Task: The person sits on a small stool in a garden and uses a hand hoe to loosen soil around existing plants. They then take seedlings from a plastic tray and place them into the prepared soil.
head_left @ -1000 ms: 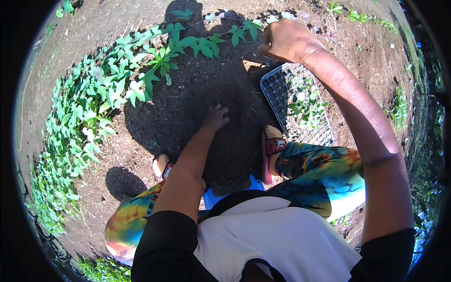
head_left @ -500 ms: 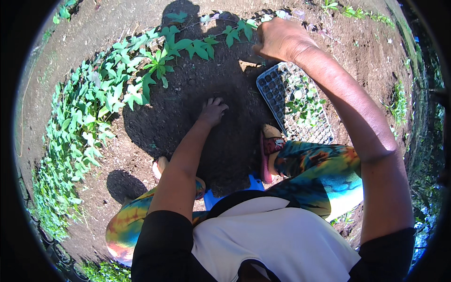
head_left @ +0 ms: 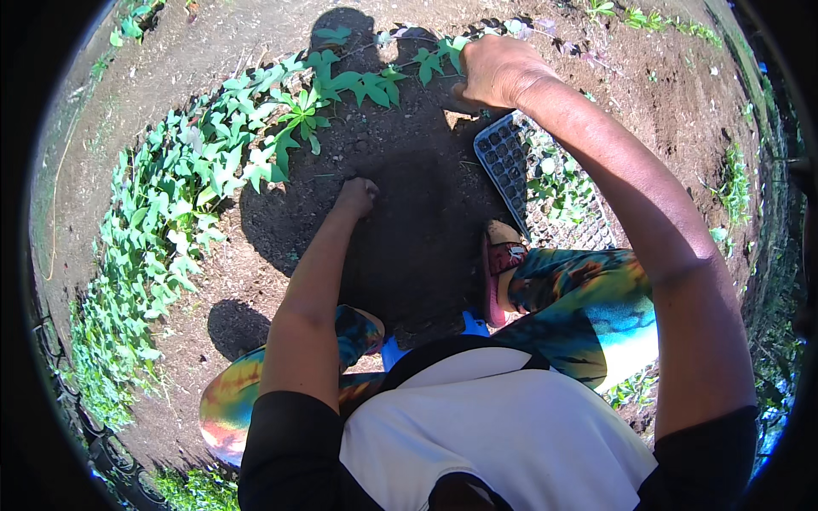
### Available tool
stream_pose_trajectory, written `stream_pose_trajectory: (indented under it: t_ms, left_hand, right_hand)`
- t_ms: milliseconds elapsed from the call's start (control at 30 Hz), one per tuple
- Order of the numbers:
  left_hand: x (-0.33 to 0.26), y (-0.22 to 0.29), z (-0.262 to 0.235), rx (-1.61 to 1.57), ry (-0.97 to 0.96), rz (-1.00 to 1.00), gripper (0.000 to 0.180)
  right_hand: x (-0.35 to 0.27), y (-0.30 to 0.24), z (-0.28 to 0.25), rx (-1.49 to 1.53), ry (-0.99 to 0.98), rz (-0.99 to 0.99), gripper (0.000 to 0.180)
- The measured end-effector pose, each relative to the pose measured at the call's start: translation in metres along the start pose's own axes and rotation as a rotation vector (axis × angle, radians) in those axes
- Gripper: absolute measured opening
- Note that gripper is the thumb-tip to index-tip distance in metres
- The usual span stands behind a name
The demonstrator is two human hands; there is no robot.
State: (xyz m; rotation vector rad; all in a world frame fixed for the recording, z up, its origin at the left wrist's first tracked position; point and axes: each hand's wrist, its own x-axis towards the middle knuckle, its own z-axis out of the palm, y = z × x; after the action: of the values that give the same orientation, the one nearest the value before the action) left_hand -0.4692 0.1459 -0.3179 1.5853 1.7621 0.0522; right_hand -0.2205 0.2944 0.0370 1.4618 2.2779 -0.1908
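Person crouching on garden bed. Left hand [head_left: 356, 196] is pressing curled fingers into the dark soil [head_left: 409, 247], holding nothing. Right hand [head_left: 494, 72] is hovering closed above the seedling tray's [head_left: 511, 166] far end; what it's gripping, can't tell. Leafy plants [head_left: 213, 170] left.

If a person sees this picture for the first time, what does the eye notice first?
Probably the left hand, pressed into the dark shaded soil at the centre. Next, the right hand raised at the top, above the near end of a black seedling tray. A band of bright green leafy plants curves along the left.
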Motion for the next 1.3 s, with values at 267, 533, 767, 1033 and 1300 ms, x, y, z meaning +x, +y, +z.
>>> stream_pose_trajectory:
  t_ms: [267, 533, 767, 1033, 1300]
  left_hand:
    - [0.002, 0.014, 0.062, 0.253, 0.132, 0.200, 0.032]
    - [-0.012, 0.036, 0.069, 0.235, -0.046, 0.070, 0.022]
    - [-0.003, 0.015, 0.016, -0.048, 0.103, 0.034, 0.021]
    - [-0.033, 0.000, -0.043, -0.094, 0.190, -0.132, 0.032]
    - [-0.078, 0.012, -0.070, -0.639, -0.118, -0.281, 0.052]
  right_hand:
    - [0.000, 0.001, 0.003, -0.002, -0.001, -0.002, 0.039]
    - [0.001, 0.000, 0.001, -0.019, -0.030, 0.032, 0.040]
    - [0.004, 0.002, 0.008, -0.019, 0.060, -0.002, 0.040]
    - [0.000, 0.006, 0.006, -0.013, 0.040, 0.010, 0.041]
    - [-0.004, 0.006, 0.000, -0.031, 0.022, -0.031, 0.047]
